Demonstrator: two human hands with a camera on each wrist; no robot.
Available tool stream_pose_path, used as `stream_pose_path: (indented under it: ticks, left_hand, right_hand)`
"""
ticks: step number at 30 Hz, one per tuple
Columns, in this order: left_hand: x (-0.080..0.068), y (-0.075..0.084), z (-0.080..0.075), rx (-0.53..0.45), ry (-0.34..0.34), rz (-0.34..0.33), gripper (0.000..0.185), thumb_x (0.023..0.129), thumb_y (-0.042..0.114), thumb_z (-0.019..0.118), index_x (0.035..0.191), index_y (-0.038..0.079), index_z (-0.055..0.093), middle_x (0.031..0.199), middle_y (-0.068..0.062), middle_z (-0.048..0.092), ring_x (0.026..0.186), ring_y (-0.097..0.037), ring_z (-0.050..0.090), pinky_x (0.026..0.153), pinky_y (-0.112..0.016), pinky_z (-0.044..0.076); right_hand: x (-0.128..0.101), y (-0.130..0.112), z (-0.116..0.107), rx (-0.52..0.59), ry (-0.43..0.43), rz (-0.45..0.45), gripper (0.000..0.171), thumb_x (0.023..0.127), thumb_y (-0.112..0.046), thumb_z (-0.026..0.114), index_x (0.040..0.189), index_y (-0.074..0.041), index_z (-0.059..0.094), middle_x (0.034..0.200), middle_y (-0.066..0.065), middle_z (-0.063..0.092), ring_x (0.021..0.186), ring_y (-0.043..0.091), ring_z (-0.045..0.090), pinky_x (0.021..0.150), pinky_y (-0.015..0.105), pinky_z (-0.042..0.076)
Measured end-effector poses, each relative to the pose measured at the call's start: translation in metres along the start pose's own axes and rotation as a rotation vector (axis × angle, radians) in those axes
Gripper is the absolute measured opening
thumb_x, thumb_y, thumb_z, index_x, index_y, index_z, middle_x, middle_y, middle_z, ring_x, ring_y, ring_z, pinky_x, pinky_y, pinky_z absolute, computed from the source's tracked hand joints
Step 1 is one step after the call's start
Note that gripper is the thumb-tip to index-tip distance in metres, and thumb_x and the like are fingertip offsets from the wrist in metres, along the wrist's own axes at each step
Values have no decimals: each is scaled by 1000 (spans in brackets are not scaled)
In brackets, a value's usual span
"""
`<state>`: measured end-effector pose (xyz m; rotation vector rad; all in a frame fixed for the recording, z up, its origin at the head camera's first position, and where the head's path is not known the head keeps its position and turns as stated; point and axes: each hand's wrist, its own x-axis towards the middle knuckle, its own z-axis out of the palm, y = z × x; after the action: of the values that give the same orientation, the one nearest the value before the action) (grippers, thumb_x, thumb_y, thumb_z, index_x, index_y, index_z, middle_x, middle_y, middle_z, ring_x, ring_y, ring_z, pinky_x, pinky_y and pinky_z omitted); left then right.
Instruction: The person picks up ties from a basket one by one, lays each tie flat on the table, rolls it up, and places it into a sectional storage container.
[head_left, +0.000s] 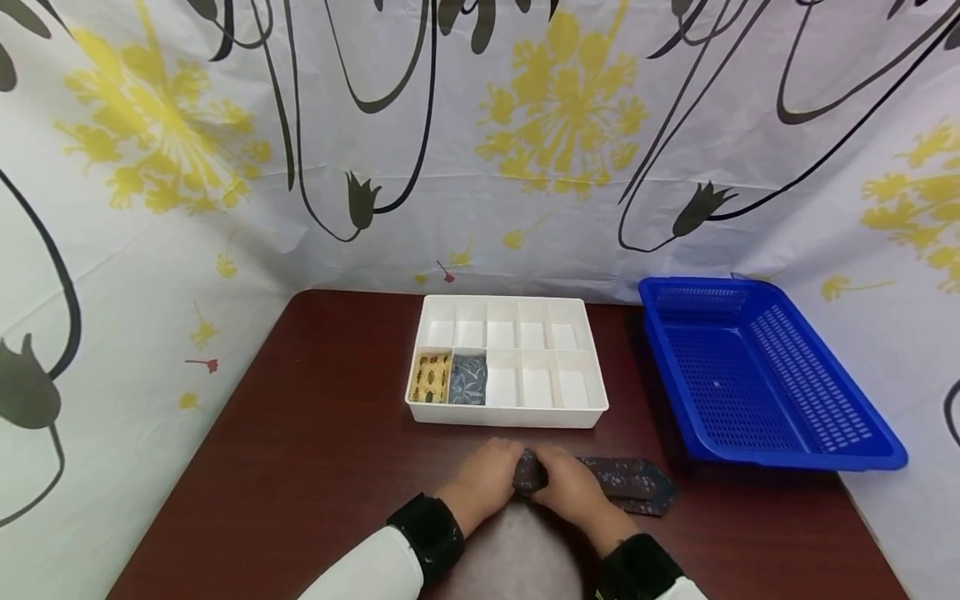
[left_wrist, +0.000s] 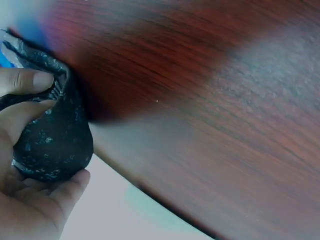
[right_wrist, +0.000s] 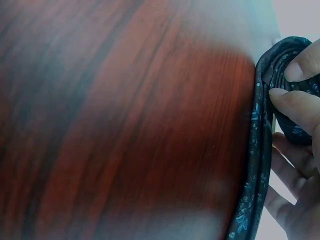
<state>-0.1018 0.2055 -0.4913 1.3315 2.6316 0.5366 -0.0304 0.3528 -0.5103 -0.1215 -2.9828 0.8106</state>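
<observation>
Both hands, left hand (head_left: 486,481) and right hand (head_left: 572,487), pinch the half-rolled tie (head_left: 626,483) at the table's (head_left: 300,450) near edge; loose tail trails right; slack grip likely lets the roll spring open.

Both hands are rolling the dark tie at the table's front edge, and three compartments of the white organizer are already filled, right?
Not quite: the head view shows only two compartments of the white organizer filled, not three. Both hands, left hand and right hand, do hold the dark tie.
</observation>
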Motion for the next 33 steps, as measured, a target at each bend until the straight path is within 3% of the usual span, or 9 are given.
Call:
stream_pose_path:
  ticks: [6,9,11,16,24,28,33]
  left_hand:
    - [-4,-20,17,-408,95,36,55,67,3,80,117,3,57,113,-8,61,107,-23,56,97,-36,44]
    - [-8,-26,24,-490,133,54,55,66,0,80,117,0,58,114,-11,62,107,-24,57,95,-37,45]
    - [-7,-26,25,-490,154,74,49,67,-1,78,113,1,62,110,-9,65,103,-21,59,93,-35,46]
    - [-3,-21,19,-355,136,88,38,68,0,76,105,6,66,100,-3,67,97,-15,61,89,-30,48]
    - [5,-6,5,-37,8,-14,24,79,7,71,102,14,68,98,1,67,97,-15,61,86,-31,49]
    - [6,9,-2,115,-19,-66,15,83,6,66,97,13,67,95,-2,67,94,-17,62,79,-31,52]
    - [7,20,-4,181,-55,-106,15,88,5,62,99,12,68,98,-3,65,97,-18,60,74,-33,54]
  right_hand:
    - [2,5,2,51,15,-25,49,62,-5,85,107,-6,66,103,9,67,100,25,61,88,45,49]
    - [1,7,3,63,27,-40,47,61,-4,85,104,-6,67,100,7,66,96,23,61,84,44,49]
    - [1,8,4,64,33,-48,48,61,-4,86,104,-6,67,100,7,66,96,23,61,83,44,50]
    - [2,9,4,95,30,-60,51,62,-3,85,109,-3,65,104,10,66,100,26,60,86,45,49]
    - [3,2,-2,220,-2,-33,65,64,0,82,125,0,58,121,13,61,112,28,57,95,49,44]
    - [3,-3,-7,203,-11,-46,64,67,-2,81,126,0,57,123,13,60,114,27,56,96,49,44]
    - [0,-6,-6,151,16,-10,61,67,1,80,123,6,57,121,19,60,114,33,57,96,50,44]
